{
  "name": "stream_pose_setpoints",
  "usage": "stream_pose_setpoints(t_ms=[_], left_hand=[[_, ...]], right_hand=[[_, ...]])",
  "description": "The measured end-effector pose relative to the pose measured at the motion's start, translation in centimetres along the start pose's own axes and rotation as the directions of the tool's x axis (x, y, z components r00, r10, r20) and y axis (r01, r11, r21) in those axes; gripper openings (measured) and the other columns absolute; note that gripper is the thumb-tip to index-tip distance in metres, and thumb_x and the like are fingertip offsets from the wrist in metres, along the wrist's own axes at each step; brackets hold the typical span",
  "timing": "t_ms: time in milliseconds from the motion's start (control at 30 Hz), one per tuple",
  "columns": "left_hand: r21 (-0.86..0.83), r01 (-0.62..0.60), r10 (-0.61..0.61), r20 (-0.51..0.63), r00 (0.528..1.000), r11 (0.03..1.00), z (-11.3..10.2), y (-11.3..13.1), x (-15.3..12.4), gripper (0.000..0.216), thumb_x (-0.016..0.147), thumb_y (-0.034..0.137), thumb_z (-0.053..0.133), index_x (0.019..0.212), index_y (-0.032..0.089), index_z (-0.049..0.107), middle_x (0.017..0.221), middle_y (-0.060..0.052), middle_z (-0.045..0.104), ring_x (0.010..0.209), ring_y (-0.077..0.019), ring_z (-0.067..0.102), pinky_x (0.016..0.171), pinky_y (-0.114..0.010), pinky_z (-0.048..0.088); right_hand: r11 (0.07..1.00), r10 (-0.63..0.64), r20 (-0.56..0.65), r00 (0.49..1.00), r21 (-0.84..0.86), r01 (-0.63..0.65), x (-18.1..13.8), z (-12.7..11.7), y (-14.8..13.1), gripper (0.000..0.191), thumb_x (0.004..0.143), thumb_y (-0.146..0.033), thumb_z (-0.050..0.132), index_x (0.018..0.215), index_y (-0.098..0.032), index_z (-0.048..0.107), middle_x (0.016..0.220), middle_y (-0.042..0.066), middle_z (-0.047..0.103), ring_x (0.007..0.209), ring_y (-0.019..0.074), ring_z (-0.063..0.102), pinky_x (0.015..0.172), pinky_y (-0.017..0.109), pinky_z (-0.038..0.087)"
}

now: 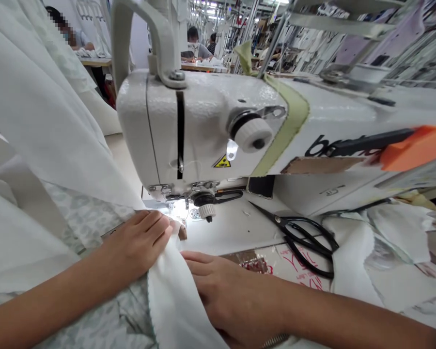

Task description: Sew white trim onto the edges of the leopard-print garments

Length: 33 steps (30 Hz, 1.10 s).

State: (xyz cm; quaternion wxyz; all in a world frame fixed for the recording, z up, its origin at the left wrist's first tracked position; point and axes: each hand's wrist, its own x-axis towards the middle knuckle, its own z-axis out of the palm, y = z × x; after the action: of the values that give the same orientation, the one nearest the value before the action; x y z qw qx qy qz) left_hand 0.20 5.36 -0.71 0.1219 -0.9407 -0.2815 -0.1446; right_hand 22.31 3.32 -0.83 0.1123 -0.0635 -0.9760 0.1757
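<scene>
A white sewing machine (210,111) fills the middle of the view, and its lamp lights the needle area. My left hand (145,240) is closed, its fingers bunched on the white fabric (178,295) just in front of the presser foot. On the right side of that strip, my right hand (228,286) is closed at the fabric's edge, with its thumb hidden. The strip runs from the needle area down toward me, with green stitching along its left edge. Beneath and to the left lies pale green patterned fabric (83,213).
Black-handled scissors (305,237) lie open on the machine bed, right of the needle. White fabric scraps (356,247) are piled at the right. A large white cloth (51,111) hangs at the left. Other people sit at tables in the background.
</scene>
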Motion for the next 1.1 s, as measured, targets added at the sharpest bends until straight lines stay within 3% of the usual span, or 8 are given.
stream_pose_setpoints(t_ms=[467,600,667,733,800,867,1000,1100], left_hand=[[-0.028,0.108,-0.110,-0.076,0.991,0.994,-0.1,0.0,-0.5,0.020,0.089,0.005,0.042,0.096,0.010,0.060,0.082,-0.007,0.055,0.080,-0.0205,0.051,0.073,-0.036,0.043],[-0.065,0.165,-0.168,-0.057,0.984,0.984,0.3,0.7,-0.6,0.023,0.088,0.002,0.040,0.099,0.008,0.059,0.089,-0.009,0.057,0.088,-0.0223,0.052,0.078,-0.038,0.046],[-0.055,0.196,-0.200,-0.078,0.977,0.979,0.8,1.2,-0.7,0.026,0.089,0.001,0.037,0.104,0.006,0.058,0.097,-0.012,0.057,0.099,-0.0244,0.052,0.084,-0.039,0.047],[-0.022,0.211,-0.212,-0.102,0.972,0.977,1.3,1.7,-0.8,0.029,0.089,-0.001,0.035,0.109,0.003,0.055,0.102,-0.014,0.058,0.106,-0.0251,0.050,0.089,-0.039,0.047],[0.002,0.208,-0.207,-0.111,0.972,0.978,1.5,1.9,-0.8,0.029,0.088,-0.001,0.035,0.111,0.002,0.053,0.101,-0.014,0.059,0.106,-0.0251,0.051,0.088,-0.040,0.048],[0.004,0.190,-0.188,-0.124,0.974,0.982,1.5,2.0,-0.7,0.027,0.088,-0.001,0.036,0.107,0.003,0.055,0.097,-0.014,0.060,0.102,-0.0248,0.054,0.084,-0.039,0.050],[0.036,0.169,-0.161,-0.161,0.974,0.985,1.2,1.8,-0.4,0.026,0.088,-0.001,0.035,0.100,0.002,0.058,0.093,-0.013,0.060,0.099,-0.0253,0.054,0.082,-0.038,0.052],[0.044,0.157,-0.148,-0.160,0.976,0.987,1.4,1.8,-0.5,0.027,0.088,-0.001,0.034,0.100,0.000,0.058,0.093,-0.014,0.059,0.099,-0.0265,0.054,0.081,-0.039,0.052]], right_hand=[[0.999,0.029,0.054,0.998,0.038,-0.031,0.7,-0.5,-0.2,0.017,0.074,-0.024,0.054,0.087,-0.017,0.064,0.107,0.006,0.060,0.117,0.0203,0.045,0.110,0.036,0.027],[0.988,0.097,-0.001,0.995,0.124,-0.096,0.7,-1.6,-0.2,0.015,0.077,-0.016,0.049,0.083,-0.018,0.063,0.095,0.005,0.063,0.101,0.0179,0.055,0.097,0.032,0.041],[0.945,0.317,-0.145,0.937,0.126,-0.301,0.7,-2.1,0.2,0.019,0.080,-0.012,0.044,0.086,-0.017,0.062,0.082,0.004,0.064,0.080,0.0147,0.059,0.077,0.027,0.048],[0.830,0.546,-0.279,0.790,0.049,-0.556,1.0,-2.2,0.9,0.017,0.083,-0.018,0.046,0.091,-0.014,0.061,0.076,0.005,0.063,0.064,0.0142,0.057,0.061,0.027,0.046],[0.710,0.642,-0.346,0.684,-0.069,-0.701,1.5,-1.8,1.9,0.022,0.084,-0.029,0.053,0.094,-0.012,0.062,0.076,0.007,0.063,0.058,0.0156,0.056,0.057,0.029,0.044],[0.683,0.638,-0.388,0.665,-0.113,-0.722,2.2,-1.0,2.8,0.026,0.084,-0.035,0.056,0.094,-0.013,0.064,0.079,0.008,0.065,0.062,0.0173,0.059,0.060,0.030,0.045],[0.766,0.558,-0.538,0.632,0.042,-0.641,3.1,0.4,4.5,0.022,0.089,-0.031,0.049,0.090,-0.018,0.067,0.085,0.007,0.069,0.075,0.0174,0.064,0.068,0.028,0.048],[0.801,0.539,-0.544,0.643,0.092,-0.592,3.1,0.7,5.4,0.026,0.091,-0.032,0.047,0.085,-0.016,0.066,0.082,0.007,0.070,0.076,0.0163,0.065,0.072,0.028,0.050]])
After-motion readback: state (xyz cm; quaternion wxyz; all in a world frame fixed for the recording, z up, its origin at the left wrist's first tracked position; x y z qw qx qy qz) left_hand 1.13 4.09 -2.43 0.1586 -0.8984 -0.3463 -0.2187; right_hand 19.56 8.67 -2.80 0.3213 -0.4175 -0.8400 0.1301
